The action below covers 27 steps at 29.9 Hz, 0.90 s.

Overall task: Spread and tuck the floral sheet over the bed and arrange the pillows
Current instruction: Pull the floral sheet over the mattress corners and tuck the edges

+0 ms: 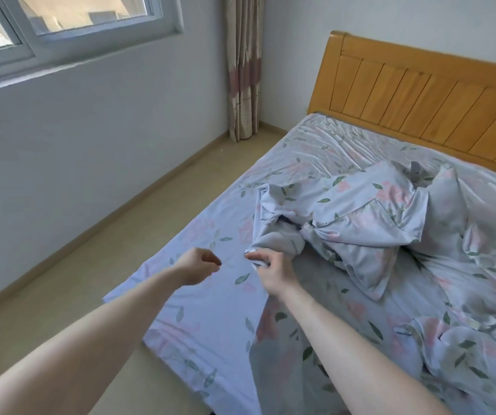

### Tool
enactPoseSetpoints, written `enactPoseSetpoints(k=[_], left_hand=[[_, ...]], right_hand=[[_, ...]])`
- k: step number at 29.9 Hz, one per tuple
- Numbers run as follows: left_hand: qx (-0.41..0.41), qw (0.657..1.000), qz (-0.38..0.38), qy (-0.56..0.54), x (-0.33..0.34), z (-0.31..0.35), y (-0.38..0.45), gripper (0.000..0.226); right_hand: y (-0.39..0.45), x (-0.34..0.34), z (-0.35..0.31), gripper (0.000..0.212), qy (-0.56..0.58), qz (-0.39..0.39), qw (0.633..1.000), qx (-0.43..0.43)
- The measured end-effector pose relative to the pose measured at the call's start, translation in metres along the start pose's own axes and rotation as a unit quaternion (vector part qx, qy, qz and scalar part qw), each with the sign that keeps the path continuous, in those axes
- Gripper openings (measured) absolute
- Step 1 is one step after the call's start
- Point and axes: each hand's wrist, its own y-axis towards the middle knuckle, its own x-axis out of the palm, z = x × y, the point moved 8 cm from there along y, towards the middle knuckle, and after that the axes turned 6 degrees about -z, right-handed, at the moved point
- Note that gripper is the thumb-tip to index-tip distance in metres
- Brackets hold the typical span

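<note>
light: soft daylight from window (61,22) | shadows: faint | edges: wide-angle bending | focus: slightly soft

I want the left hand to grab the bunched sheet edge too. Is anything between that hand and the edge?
Nothing visible. The left hand hovers open beside the right hand, which pinches the floral sheet; only flat sheet lies between.
</note>
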Motion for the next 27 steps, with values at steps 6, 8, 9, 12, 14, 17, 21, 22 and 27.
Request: enactPoseSetpoints(k=[6, 8, 9, 12, 14, 17, 21, 22, 27], left_hand=[[0.022, 0.992, -0.048, -0.111, -0.036, 0.041, 0.019, 0.039], [-0.015, 0.994, -0.106, -0.030, -0.025, 0.037, 0.018, 0.050], [-0.029, 0.990, -0.132, 0.032, -0.019, 0.031, 0.015, 0.055], [-0.065, 0.975, -0.187, 0.098, 0.003, 0.010, 0.012, 0.061], [-0.056, 0.982, -0.167, 0.074, 0.013, 0.006, 0.017, 0.051], [0.002, 0.989, -0.059, 0.137, 0.008, 0.023, 0.023, 0.015], [0.058, 0.994, 0.040, 0.088, -0.007, 0.030, 0.016, 0.028], [0.057, 0.997, 0.043, 0.024, -0.009, 0.025, 0.012, 0.027], [-0.014, 0.960, 0.018, -0.280, -0.009, -0.011, -0.018, 0.027]], right_hand=[[-0.020, 0.068, -0.067, 0.039, -0.110, -0.138, 0.982, -0.066], [-0.029, 0.073, -0.068, 0.034, -0.123, -0.137, 0.981, -0.060], [-0.035, 0.071, -0.069, 0.036, -0.135, -0.132, 0.981, -0.052], [-0.048, 0.063, -0.060, 0.044, -0.123, -0.125, 0.984, -0.031], [-0.057, 0.063, -0.056, 0.045, -0.118, -0.125, 0.985, -0.020], [-0.067, 0.060, -0.043, 0.043, -0.085, -0.104, 0.991, -0.001], [-0.083, 0.044, -0.021, 0.043, -0.024, -0.059, 0.998, 0.012], [-0.088, 0.038, -0.016, 0.035, 0.009, -0.046, 0.999, 0.016], [-0.104, 0.031, 0.010, 0.026, 0.148, -0.045, 0.984, 0.083]])
